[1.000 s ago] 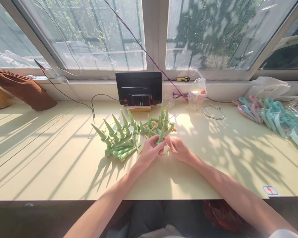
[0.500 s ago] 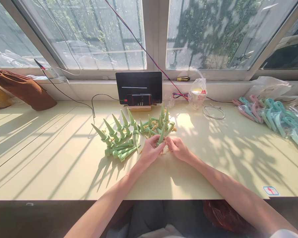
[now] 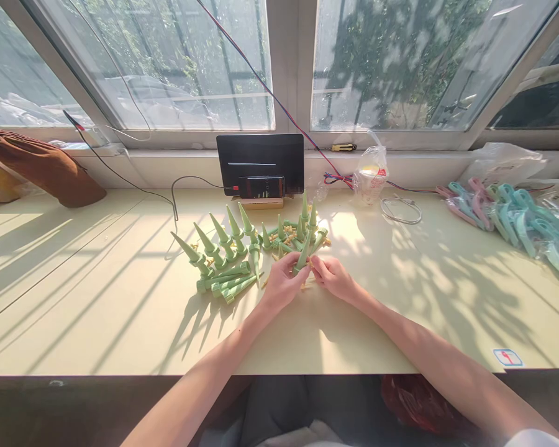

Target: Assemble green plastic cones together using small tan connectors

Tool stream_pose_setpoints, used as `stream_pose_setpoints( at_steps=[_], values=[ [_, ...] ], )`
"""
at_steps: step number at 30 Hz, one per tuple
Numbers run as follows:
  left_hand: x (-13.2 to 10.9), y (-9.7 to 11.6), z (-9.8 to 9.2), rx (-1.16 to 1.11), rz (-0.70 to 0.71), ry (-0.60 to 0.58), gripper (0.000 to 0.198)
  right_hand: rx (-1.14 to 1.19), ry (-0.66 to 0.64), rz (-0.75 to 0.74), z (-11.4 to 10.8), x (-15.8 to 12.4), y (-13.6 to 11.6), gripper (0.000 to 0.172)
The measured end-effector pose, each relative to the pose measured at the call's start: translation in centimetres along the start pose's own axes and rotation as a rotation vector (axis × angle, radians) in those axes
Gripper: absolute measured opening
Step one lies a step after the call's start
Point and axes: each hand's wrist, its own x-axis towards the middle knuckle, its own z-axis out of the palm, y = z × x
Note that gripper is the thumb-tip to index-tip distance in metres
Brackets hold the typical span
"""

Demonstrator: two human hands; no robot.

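Observation:
My left hand (image 3: 283, 284) is closed around a green plastic watering spike (image 3: 303, 254), its tip pointing up and away. Right beside it, the fingers of my right hand (image 3: 338, 278) pinch together at the spike's near side, on what looks like a small tan piece (image 3: 310, 263), mostly hidden by the fingertips. To the left several assembled green spikes (image 3: 222, 232) stand tip up in a slanting row. In front of them lie loose green tubes (image 3: 228, 285). Behind my hands, more green spikes and small tan pieces (image 3: 274, 236) are heaped together.
A black tablet (image 3: 261, 155) leans near the window, with a phone (image 3: 261, 187) on a small stand before it. A coiled white cable (image 3: 400, 211) and bagged pastel clips (image 3: 517, 217) lie right on the table (image 3: 400, 298). A brown bag (image 3: 51, 167) rests far left.
My hands stay almost in the same place. The fingers of my right hand have shifted very slightly at the spike; all else is unchanged.

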Motion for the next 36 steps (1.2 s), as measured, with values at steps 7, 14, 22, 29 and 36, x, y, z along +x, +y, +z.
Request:
stream_pose_setpoints(
  at_steps=[7, 14, 22, 29, 36],
  values=[
    [0.00, 0.28, -0.01, -0.092, -0.067, -0.018, 0.029, -0.229, 0.011, -0.205, -0.63, -0.32, -0.98, 0.049],
    [-0.11, 0.51, 0.09, -0.116, -0.083, -0.033, 0.030, -0.253, -0.004, -0.216, -0.59, -0.31, -0.75, 0.057],
    [-0.18, 0.63, 0.04, -0.112, -0.074, -0.047, 0.026, -0.223, -0.006, -0.187, -0.48, -0.34, -1.01, 0.061],
    [-0.15, 0.56, -0.02, -0.120, -0.071, -0.051, 0.026, -0.223, -0.019, -0.162, -0.47, -0.33, -0.99, 0.064],
    [-0.15, 0.53, -0.04, -0.110, -0.071, -0.048, 0.027, -0.193, -0.026, -0.161, -0.42, -0.29, -0.80, 0.063]
  ],
)
